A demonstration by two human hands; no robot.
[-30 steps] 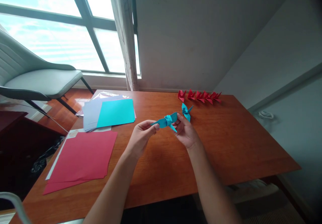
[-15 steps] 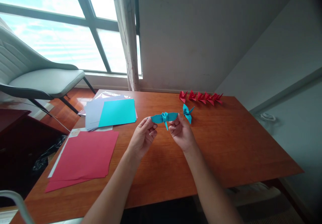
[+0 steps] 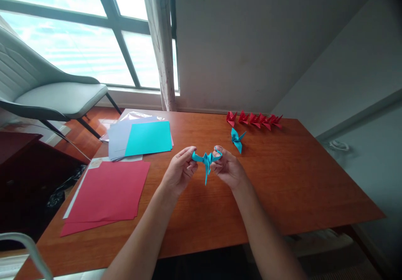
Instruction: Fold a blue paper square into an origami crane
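A blue origami paper crane [image 3: 206,159] is held between both hands above the wooden table [image 3: 201,221]. My left hand [image 3: 179,169] pinches the tip of one wing, and my right hand [image 3: 229,167] pinches the other. Both wing tips curl upward, while a narrow folded point hangs down from the middle. Beyond my right hand, a second blue paper crane [image 3: 238,140] lies on the tabletop. Behind that one stand several red paper cranes [image 3: 255,120] in a row.
Blue paper sheets [image 3: 149,137] lie at the left over pale lilac sheets [image 3: 118,141]. Nearer to me is a stack of red paper [image 3: 108,192]. A grey chair [image 3: 59,97] stands past the table's left side by the window [image 3: 78,53]. A wall borders the far edge.
The held crane has turned, its wings going from spread nearly flat to curled up at the tips. Both hands have come slightly closer together. The view has shifted a little.
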